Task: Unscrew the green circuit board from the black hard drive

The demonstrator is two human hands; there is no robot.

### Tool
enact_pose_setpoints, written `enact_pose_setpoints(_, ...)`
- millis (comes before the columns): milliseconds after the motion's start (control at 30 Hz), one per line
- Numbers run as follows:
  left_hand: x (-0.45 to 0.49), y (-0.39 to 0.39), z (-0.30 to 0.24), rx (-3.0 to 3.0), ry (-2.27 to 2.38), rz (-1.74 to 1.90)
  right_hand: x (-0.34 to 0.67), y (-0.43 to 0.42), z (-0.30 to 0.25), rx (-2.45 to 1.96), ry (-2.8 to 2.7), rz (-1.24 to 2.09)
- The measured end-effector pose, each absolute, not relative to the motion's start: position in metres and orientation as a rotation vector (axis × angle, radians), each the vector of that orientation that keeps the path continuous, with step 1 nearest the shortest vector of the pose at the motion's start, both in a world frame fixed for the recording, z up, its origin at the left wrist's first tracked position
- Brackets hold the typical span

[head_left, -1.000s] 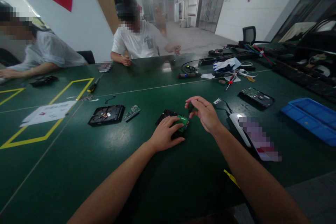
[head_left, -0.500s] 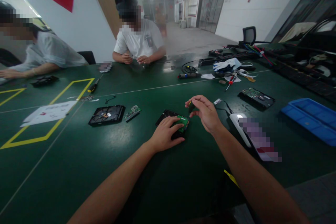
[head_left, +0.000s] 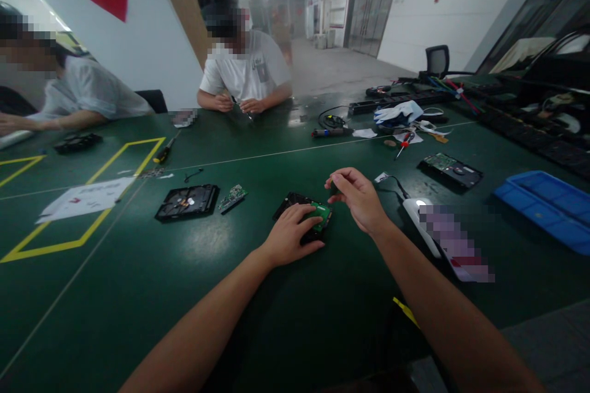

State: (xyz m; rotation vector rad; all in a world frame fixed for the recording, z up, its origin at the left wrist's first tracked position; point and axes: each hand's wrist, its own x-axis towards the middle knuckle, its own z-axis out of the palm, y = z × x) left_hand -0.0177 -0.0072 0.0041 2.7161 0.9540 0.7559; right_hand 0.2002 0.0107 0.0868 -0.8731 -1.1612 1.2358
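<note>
Pressing one drive (head_left: 291, 201), left hand (head_left: 290, 234); right hand (head_left: 362, 199) grips one tool (head_left: 334, 186).

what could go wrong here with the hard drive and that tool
The small dark tool pinched in the right hand could slip and scratch the green circuit board. The left fingers lie on that board, near the tool, and could get jabbed. The hard drive might slide on the smooth table.

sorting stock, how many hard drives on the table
3: one hard drive under the left hand; a second drive to its left; a third drive near the blue tray. A dark item far left may be another.
</note>
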Motion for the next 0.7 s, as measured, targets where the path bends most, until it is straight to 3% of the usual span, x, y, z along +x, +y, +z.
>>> enact_pose_setpoints(700, -0.0174, -0.0085, 0.0088, 2.736, 0.942, 0.751, 0.2051, 0.0091, 0.0907, -0.837, -1.142, 1.278)
